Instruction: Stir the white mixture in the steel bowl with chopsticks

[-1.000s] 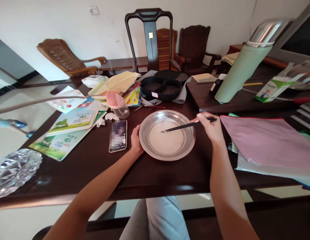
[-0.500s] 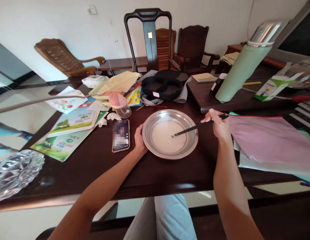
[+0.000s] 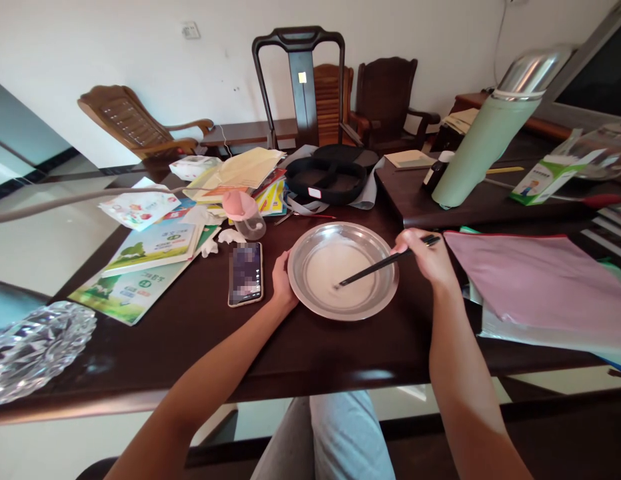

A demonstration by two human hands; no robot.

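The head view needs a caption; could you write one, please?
Left hand holding a metal bowl, right hand holding chopsticks in its pale contents.

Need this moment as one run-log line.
left grip: touching round silver metal dish | right grip: holding slender black chopsticks | chopstick tips: in off-white contents

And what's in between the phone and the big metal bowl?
Going from the phone to the metal bowl, the head view shows a strip of dark table, then the left hand against the bowl's side.
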